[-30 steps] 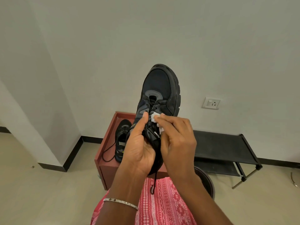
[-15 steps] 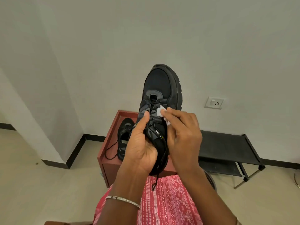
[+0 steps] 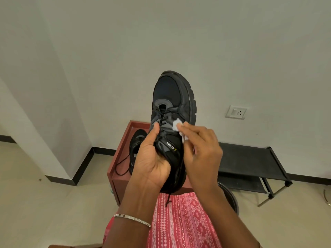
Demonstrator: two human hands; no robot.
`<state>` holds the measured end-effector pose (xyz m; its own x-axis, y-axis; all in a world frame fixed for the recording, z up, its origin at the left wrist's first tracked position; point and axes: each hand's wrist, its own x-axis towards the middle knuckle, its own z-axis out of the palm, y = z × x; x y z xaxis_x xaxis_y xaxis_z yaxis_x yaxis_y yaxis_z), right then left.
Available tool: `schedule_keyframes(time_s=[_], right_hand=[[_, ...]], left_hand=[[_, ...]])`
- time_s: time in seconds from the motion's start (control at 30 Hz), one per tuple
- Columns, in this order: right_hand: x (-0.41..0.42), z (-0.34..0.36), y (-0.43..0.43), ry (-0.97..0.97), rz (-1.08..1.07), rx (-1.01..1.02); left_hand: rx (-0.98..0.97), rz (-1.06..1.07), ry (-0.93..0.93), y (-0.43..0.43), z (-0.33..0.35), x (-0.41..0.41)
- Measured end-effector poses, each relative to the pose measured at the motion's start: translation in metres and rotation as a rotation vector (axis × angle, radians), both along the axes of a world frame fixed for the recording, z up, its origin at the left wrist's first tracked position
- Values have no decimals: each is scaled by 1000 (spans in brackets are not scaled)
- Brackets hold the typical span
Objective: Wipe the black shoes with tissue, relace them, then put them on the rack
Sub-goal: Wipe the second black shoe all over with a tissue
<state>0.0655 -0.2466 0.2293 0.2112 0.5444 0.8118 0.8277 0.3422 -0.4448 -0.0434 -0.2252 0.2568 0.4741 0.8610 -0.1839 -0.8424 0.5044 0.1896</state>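
While left hand (image 3: 152, 163) grips black shoe (image 3: 172, 97), tongue tag (image 3: 171, 146) reading CLYMB, right hand (image 3: 202, 154) pinches tissue (image 3: 176, 125) against it

shoe (image 3: 172, 97) in left hand (image 3: 152, 158): matt black mesh cloth toe, smoother grey synthetic overlays, matt rubbery lugged sole, woven laces. tissue (image 3: 177, 125) pinched in right hand (image 3: 202, 151): soft white crumpled paper. bangle (image 3: 132, 219) on left wrist: shiny metal. rack (image 3: 250, 158) right of right hand: matt black shelves. cabinet (image 3: 121, 158) behind left hand: red-brown, satin, wood-look.
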Motion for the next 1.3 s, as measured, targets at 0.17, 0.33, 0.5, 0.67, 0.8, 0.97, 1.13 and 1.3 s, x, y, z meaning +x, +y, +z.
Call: schedule_keyframes(time_s=[0.17, 0.33, 0.5, 0.67, 0.8, 0.97, 1.13, 1.3], right_hand=[[-4, -8, -5, -3, 15, -68], [-27, -40, -44, 61, 80, -90], [-19, -23, -24, 29, 72, -76], [-10, -2, 2, 32, 8, 11], [-20, -11, -19, 23, 55, 18], [-25, -28, -45, -25, 125, -7], [0, 2, -25, 142, 159, -79], [2, 25, -9, 184, 131, 31]], left_hand=[[-4, 6, -19, 3, -9, -5], [1, 73, 25, 18, -15, -15], [13, 36, 26, 15, -14, -9], [67, 8, 22, 3, -13, -4], [127, -10, 35, 7, -12, -10], [135, -8, 37, 16, -18, -13], [152, 27, 34, 17, -21, -13], [174, 23, -2, 16, -23, -10]])
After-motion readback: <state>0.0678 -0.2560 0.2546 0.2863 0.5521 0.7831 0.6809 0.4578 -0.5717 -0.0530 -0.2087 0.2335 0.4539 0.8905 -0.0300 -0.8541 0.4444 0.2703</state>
